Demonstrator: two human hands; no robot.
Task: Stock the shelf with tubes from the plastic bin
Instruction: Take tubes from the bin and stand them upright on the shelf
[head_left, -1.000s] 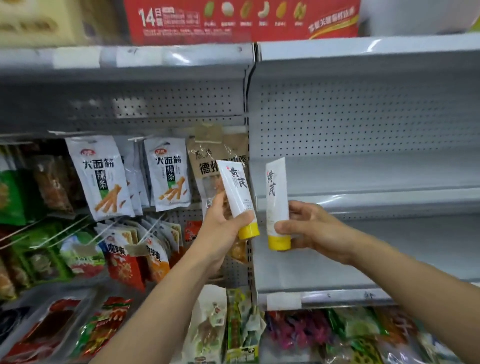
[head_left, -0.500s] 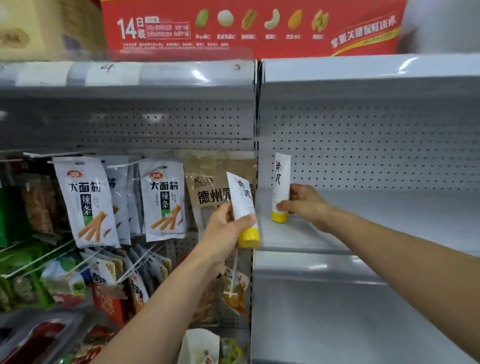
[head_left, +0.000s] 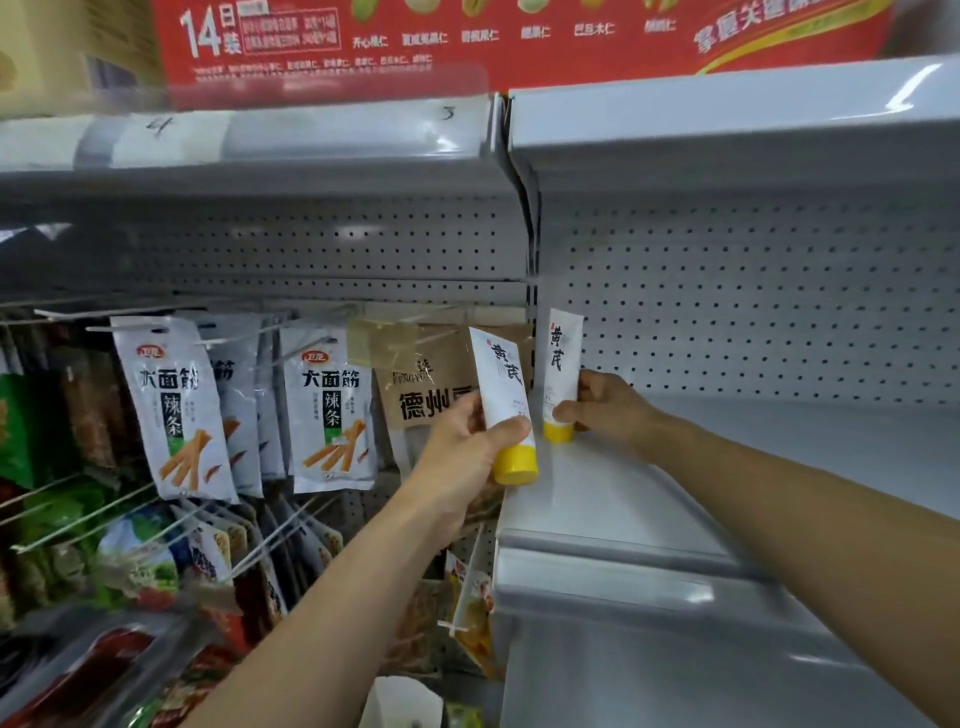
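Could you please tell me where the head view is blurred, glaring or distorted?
Head view: red box and lower-left packets are blurred; glare streaks the upper shelf lip, bowed by the wide lens; lettering on the left tube and right tube reads clearly.

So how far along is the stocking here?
Nothing finished: no tube stands alone on the shelf. In hand: right hand holds the first tube cap-down at its back left corner; left hand grips a second tube before the edge. Left: releasing both; bin out of view.

White with yellow cap down, the upright tube (head_left: 562, 364) stands in the grey shelf's (head_left: 675, 493) back-left corner, the tilted tube (head_left: 503, 384) just beside it.
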